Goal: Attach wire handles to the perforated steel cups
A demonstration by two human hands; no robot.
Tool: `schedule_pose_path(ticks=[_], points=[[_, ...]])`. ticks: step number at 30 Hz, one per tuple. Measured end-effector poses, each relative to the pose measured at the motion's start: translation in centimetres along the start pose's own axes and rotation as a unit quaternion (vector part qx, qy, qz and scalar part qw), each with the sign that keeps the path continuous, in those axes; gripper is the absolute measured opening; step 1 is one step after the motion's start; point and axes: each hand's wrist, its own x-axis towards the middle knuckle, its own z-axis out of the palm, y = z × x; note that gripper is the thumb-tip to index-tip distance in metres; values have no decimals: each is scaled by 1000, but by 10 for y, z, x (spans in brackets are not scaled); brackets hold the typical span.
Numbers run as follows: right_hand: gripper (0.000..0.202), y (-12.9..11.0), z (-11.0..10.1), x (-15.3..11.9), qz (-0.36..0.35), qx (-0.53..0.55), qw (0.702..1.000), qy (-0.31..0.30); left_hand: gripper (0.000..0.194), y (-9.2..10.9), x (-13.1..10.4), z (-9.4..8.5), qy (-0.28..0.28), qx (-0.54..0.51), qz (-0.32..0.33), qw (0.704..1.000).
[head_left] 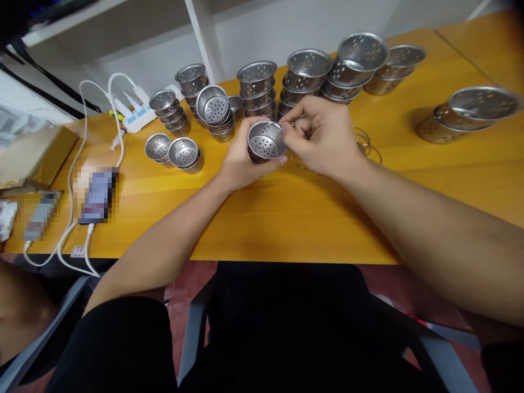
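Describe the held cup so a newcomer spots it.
Find the yellow table, then the stacks of metal cups along its back. In front, the left hand holds a single cup, its bottom dotted with holes. It alone is gripped; its neighbours stand on the table.

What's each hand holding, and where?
The left hand grips a silver, hole-dotted metal cup round its outside; the right hand pinches something too thin to name at the rim.

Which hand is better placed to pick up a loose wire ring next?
Probably the right hand: it is nearer the loose wire rings, though its fingers are pinched at the cup's rim. The left hand is wrapped around the perforated cup.
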Motion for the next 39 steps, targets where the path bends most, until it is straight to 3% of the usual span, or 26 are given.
schedule_pose_path(ticks=[4, 13, 18, 21, 26, 39], points=[[48, -1, 1, -1, -2, 3, 1000, 4, 111, 7, 3, 0, 7, -10, 30, 999], [24, -6, 0, -3, -64, 31, 997, -5, 106, 20, 2, -3, 26, -13, -2, 1000], [36, -11, -13, -1, -95, 95, 984, -115, 87, 17, 3, -13, 12, -35, 1, 999], [47, -11, -16, 1, -68, 139, 976, -156, 90, 19, 3, -16, -6, -49, -2, 999], [52, -9, -12, 2, -32, 174, 973, -148, 109, 21, 2, -15, -32, -41, -2, 999], [51, -10, -8, 1, 11, 174, 975, -139, 90, 25, 2, -10, -18, -25, 6, 1000]])
